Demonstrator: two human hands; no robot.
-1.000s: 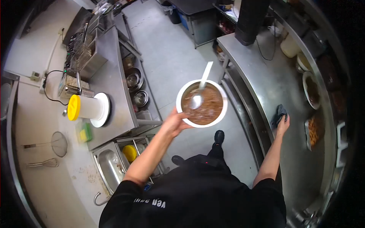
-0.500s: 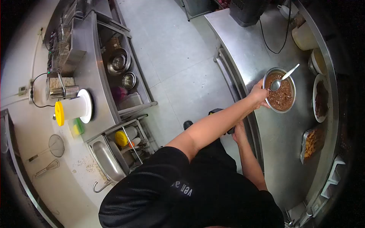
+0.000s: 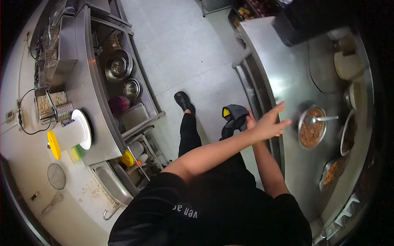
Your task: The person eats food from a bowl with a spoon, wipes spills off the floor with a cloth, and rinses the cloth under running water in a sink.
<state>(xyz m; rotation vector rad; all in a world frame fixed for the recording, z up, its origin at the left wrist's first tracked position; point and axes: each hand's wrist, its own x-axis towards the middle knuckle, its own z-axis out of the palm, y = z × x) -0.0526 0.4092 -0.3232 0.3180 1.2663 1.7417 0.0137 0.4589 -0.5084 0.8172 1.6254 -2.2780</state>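
Note:
My left hand point(image 3: 267, 126) is in the air just off the counter's edge, fingers spread and holding nothing. To its right on the steel counter stands a metal bowl point(image 3: 308, 137) of brown, lumpy mixture, with a metal spoon point(image 3: 324, 119) lying across it, handle to the right. My right hand point(image 3: 250, 122), partly covered by my left wrist, is closed on a dark grey and black cloth-like item point(image 3: 237, 112) with a yellow patch, held low over the floor. I cannot make out what kind of thing it is.
On the right counter point(image 3: 293, 180) are an oval dish point(image 3: 348, 137) of dark food and a foil tray point(image 3: 329, 174) of golden pieces. A black appliance point(image 3: 303, 24) stands at its far end. Steel bowls point(image 3: 119, 67) sit in the left shelf, near a sink point(image 3: 107, 180).
My left hand has let go of the bowl's rim and drawn back left, fingers spreading. My right hand has raised the dark item into fuller view. One foot has stepped forward; the view has shifted.

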